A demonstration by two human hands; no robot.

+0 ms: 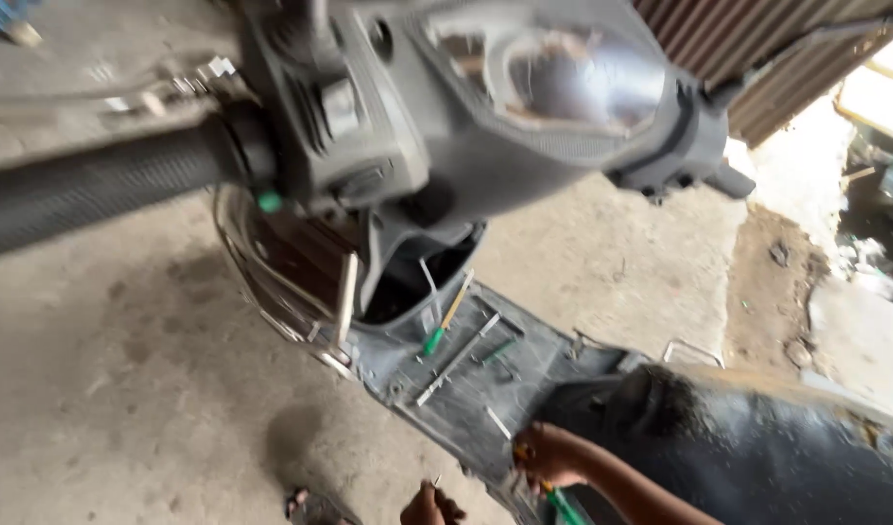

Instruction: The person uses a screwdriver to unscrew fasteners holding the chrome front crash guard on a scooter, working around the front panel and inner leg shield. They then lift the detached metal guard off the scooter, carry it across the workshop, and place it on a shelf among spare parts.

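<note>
Head view down over a scooter: grey handlebar cover (437,107) with its instrument glass filling the top, black ribbed handlebar grip (87,190) running off to the left, grey footboard (485,379) below.

Right hand (549,455) low at the rear edge of the footboard, just in front of the black seat (757,447), forearm slanting down to the bottom edge. Fingers curled and clenched round a green-handled screwdriver (563,504); orange part of the tool showing at the fingers, green handle poking out beneath the palm toward the bottom of the frame. Tip hidden by the hand.

Left hand (429,506) at the very bottom edge, only the knuckles in view, beside the left edge of the footboard. Fingers bunched, a thin pale sliver (437,479) sticking up at the fingertips, too small to identify; cannot tell whether pinched or merely touched.

Loose on the footboard, well apart from both hands: another screwdriver with green handle and yellow shaft (445,319), leaning near the leg shield, and 1 long metal rod (458,358) lying diagonally. Bare concrete floor (126,389) all around; corrugated metal sheet (748,39) at top right.
</note>
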